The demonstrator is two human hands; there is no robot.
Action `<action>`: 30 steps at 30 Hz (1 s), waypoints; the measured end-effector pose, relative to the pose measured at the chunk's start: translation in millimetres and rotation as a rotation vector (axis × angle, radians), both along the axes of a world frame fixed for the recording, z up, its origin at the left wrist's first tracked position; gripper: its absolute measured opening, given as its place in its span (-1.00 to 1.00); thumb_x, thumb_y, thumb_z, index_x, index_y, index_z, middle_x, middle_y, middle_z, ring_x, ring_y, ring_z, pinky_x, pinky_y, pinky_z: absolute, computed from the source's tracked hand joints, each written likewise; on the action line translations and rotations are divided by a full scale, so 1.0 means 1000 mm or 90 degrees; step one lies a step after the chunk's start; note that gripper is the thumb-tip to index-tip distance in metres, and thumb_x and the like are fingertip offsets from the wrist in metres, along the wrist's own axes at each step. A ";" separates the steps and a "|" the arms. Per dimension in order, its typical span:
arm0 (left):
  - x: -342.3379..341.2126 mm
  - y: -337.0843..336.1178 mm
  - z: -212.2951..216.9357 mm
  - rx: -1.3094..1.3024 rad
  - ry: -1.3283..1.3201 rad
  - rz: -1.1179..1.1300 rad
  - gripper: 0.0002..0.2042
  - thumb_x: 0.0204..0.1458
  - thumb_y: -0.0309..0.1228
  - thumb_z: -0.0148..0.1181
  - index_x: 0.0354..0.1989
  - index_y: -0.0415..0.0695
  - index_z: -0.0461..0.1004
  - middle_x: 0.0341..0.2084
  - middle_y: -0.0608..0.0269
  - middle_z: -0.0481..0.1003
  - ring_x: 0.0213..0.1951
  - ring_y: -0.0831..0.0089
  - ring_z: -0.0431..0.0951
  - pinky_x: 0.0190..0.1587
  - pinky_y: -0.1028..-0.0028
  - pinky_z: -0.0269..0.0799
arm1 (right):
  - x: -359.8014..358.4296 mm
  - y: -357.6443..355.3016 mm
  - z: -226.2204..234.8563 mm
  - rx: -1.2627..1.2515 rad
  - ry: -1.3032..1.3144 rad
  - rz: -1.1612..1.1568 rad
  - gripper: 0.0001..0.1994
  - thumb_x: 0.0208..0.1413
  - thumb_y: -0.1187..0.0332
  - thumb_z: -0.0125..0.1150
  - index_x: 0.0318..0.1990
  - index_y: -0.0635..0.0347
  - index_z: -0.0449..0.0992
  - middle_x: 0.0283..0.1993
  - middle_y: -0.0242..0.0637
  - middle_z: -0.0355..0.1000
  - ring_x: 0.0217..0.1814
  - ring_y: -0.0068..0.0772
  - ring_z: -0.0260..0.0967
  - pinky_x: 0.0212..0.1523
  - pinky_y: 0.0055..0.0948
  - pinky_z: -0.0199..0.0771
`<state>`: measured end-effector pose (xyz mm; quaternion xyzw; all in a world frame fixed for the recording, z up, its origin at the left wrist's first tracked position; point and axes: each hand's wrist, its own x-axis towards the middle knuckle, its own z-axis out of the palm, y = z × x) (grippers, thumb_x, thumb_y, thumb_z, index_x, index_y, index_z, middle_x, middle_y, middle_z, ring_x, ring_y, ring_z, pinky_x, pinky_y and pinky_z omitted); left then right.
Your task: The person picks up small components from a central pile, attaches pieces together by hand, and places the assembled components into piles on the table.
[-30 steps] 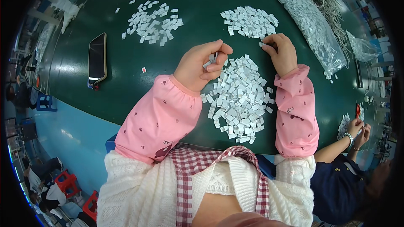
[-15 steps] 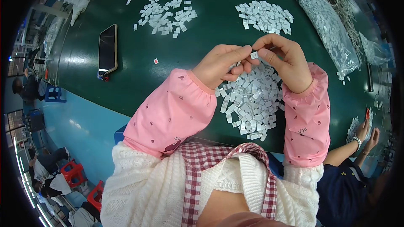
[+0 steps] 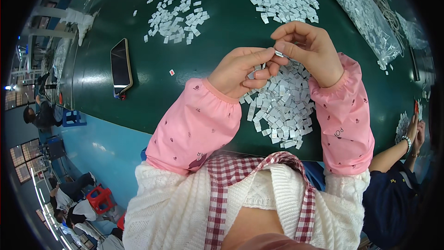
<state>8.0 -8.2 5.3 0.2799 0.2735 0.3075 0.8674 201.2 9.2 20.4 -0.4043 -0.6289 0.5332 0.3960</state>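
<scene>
one white piece at your fingertips, many more lying loose

your left hand and right hand meet over the table, their fingertips pinching a small white piece between them. it is in mid-handling, not yet set down. a big heap lies just below your hands, a smaller heap beyond them and a looser scatter off to the left. which of these is finished, you cannot tell from here. plenty looks left, judging by the heaps and the well-filled clear bag.
</scene>
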 end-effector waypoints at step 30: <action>-0.006 0.005 -0.010 -0.028 -0.037 0.069 -0.75 0.24 -0.33 -0.17 -0.31 -0.23 0.37 -0.54 0.37 0.29 -0.64 0.69 0.14 -0.69 0.72 -0.02 | 0.037 0.042 -0.039 0.247 -0.588 -0.310 -0.81 -0.05 0.24 0.27 -0.35 0.13 0.55 -0.36 -0.35 0.43 -0.20 -0.31 0.39 -0.27 -0.30 0.41</action>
